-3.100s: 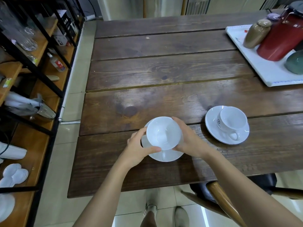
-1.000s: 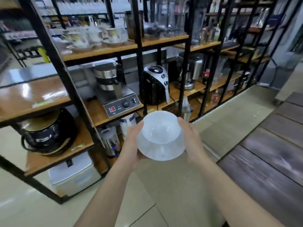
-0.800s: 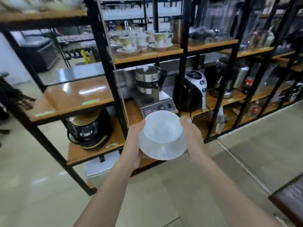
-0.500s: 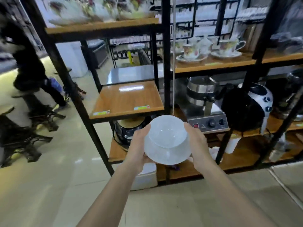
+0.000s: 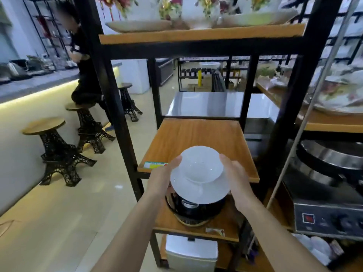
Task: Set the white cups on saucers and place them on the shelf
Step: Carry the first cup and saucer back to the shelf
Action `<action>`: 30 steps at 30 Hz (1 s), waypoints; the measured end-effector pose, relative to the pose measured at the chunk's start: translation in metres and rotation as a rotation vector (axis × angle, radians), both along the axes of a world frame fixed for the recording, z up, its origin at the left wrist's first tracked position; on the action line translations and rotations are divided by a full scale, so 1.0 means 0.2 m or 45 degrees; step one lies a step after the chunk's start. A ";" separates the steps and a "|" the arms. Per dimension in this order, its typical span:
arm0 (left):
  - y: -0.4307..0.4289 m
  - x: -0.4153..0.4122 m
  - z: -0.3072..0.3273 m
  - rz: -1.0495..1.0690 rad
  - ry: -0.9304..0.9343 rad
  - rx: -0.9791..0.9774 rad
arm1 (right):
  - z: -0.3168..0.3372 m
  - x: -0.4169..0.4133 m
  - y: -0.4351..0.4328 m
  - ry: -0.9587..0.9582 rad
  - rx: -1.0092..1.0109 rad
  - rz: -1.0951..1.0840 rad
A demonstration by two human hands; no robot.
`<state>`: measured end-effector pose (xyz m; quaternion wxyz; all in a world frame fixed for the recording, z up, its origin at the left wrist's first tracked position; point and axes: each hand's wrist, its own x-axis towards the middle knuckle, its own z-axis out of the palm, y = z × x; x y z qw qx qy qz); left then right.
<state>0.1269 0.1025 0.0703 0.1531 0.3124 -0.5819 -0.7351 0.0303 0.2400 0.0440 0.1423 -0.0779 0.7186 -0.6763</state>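
**Cup and saucer held at front edge of wooden shelf**

Head view: left hand [image 5: 160,178] and right hand [image 5: 236,178] grip opposite rims of the saucer [image 5: 198,190], fingers curled on it. White cup [image 5: 201,163] sits upright on the saucer. Set held in the air at the front edge of the bare wooden shelf [image 5: 198,134], not resting on it. Black appliance [image 5: 193,210] on the lower shelf, directly under the saucer. Floral crockery [image 5: 196,10] on the top shelf.

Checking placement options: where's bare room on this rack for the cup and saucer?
The middle wooden shelf is bare between the black posts, apart from a label at its front left edge. Crowded: the floral dishes fill the top shelf, and the black cooker takes the one below the cup and saucer.
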 end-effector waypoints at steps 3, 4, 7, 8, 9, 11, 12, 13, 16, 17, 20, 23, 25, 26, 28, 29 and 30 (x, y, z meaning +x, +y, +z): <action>-0.16 -0.16 0.00 0.013 0.007 -0.041 | 0.03 -0.18 -0.16 -0.041 -0.026 0.050; -0.21 -0.20 0.00 0.029 -0.003 -0.057 | 0.04 -0.23 -0.22 -0.058 -0.022 0.063; -0.35 -0.35 -0.01 0.082 -0.066 -0.050 | 0.03 -0.36 -0.37 -0.032 0.026 0.107; -0.39 -0.40 -0.02 0.108 -0.090 -0.053 | 0.02 -0.41 -0.42 -0.025 0.049 0.125; -0.43 -0.44 -0.03 0.138 -0.110 -0.057 | 0.00 -0.45 -0.46 -0.014 0.064 0.144; -0.51 -0.54 -0.07 0.205 -0.158 -0.072 | -0.03 -0.52 -0.54 0.004 0.070 0.168; -0.55 -0.58 -0.08 0.233 -0.195 -0.090 | -0.05 -0.56 -0.58 0.001 0.092 0.163; -0.59 -0.62 -0.09 0.254 -0.222 -0.107 | -0.06 -0.60 -0.61 -0.004 0.125 0.149; -0.70 -0.73 -0.12 0.270 -0.268 -0.148 | -0.09 -0.69 -0.71 0.016 0.188 0.150; -0.74 -0.76 -0.13 0.255 -0.295 -0.169 | -0.10 -0.72 -0.74 0.032 0.215 0.148; -0.82 -0.83 -0.17 0.226 -0.274 -0.171 | -0.12 -0.78 -0.83 0.046 0.278 0.147; -0.88 -0.86 -0.19 0.252 -0.229 -0.079 | -0.15 -0.83 -0.91 0.015 0.298 0.147; -0.92 -0.89 -0.20 0.248 -0.211 -0.026 | -0.16 -0.86 -0.95 0.003 0.300 0.142; -0.93 -0.90 -0.21 0.243 -0.215 -0.010 | -0.16 -0.87 -0.96 0.004 0.310 0.139; -0.95 -0.93 -0.22 0.247 -0.233 0.009 | -0.16 -0.89 -0.98 0.010 0.340 0.145; -0.96 -0.94 -0.22 0.253 -0.243 0.014 | -0.16 -0.90 -0.99 0.018 0.354 0.146; -0.96 -0.95 -0.23 0.258 -0.255 0.019 | -0.16 -0.91 -1.00 0.025 0.365 0.140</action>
